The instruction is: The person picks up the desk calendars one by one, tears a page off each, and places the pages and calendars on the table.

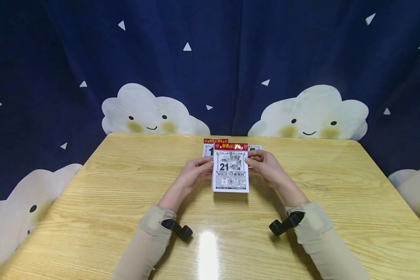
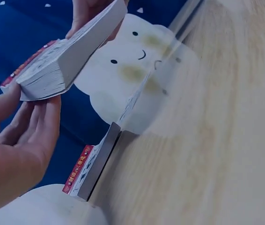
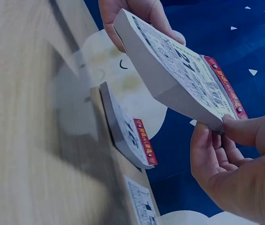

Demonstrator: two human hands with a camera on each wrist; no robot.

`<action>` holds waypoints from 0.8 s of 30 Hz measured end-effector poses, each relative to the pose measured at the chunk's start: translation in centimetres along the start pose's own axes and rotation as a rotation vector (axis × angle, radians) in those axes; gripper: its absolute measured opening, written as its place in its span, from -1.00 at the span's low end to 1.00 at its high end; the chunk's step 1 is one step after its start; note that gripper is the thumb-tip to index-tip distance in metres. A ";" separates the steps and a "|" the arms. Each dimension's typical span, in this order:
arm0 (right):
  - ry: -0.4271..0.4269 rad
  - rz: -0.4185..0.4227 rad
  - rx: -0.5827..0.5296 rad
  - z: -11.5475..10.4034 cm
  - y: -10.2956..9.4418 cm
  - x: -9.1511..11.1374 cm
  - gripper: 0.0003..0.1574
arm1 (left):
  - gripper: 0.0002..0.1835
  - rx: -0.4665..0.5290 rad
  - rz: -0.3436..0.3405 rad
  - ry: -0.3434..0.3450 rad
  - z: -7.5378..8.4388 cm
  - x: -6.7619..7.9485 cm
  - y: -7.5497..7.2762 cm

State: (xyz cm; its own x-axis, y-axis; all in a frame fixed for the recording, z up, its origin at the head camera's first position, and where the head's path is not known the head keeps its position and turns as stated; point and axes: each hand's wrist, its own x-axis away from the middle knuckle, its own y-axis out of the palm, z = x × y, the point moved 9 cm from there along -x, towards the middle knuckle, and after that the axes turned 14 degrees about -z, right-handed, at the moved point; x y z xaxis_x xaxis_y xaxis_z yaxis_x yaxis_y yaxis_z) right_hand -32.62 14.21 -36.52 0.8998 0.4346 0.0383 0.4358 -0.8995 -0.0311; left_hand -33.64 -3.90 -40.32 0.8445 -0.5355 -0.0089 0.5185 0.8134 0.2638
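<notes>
While the left hand [image 1: 193, 172] pinches one long side of a thick calendar block [image 1: 230, 173], thumb on the printed face and fingers behind, the right hand [image 1: 266, 167] pinches the opposite side in the same way. Each grip takes only its own side, so the block's red header and bottom edge reach past the fingers. Its 21 faces up toward the head view, and the wrist views show a gap between it and the tabletop [image 1: 108, 186].

Just inside the far edge lies a second calendar [image 1: 207, 151], also red-headed, partly hidden by the held block. To its right, near the same edge, a white printed sheet [image 1: 256, 147] shows only in part. Wood grain runs wide on both sides, well past the hands to the slanting side edges. Beyond the far edge hangs a navy curtain [image 1: 213, 58] printed with smiling clouds.
</notes>
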 end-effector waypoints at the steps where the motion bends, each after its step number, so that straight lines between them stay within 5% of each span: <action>1: -0.007 0.004 -0.006 -0.2 -0.1 -0.1 -0.69 | -0.60 0.016 -0.024 0.004 0.1 0.0 0.2; 7: -0.033 0.042 0.008 -1.0 -0.5 -0.2 -0.57 | -0.74 0.154 -0.129 0.062 0.6 -0.2 1.4; 13: -0.149 0.067 0.011 0.3 -1.7 -0.9 -0.53 | -0.69 0.184 -0.111 0.061 0.3 -0.4 1.3; 15: -0.176 0.116 0.127 -0.2 -1.8 -0.5 -0.58 | -0.65 0.179 -0.099 0.056 0.1 -0.5 1.2; 20: -0.205 0.312 0.670 -4.2 -0.1 1.5 -0.63 | -0.66 0.175 -0.082 0.073 0.1 -0.5 1.1; 24: -0.319 0.404 0.929 -6.2 1.2 2.6 -0.56 | -0.68 0.184 -0.080 0.090 0.0 -0.5 0.9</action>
State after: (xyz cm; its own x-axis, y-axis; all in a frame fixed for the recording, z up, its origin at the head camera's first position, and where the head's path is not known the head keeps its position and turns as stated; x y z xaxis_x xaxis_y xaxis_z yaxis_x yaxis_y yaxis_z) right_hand -29.93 13.99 -30.23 0.8865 0.2243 -0.4046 -0.1728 -0.6508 -0.7393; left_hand -33.59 -2.88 -40.07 0.8145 -0.5675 -0.1204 0.5580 0.7095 0.4303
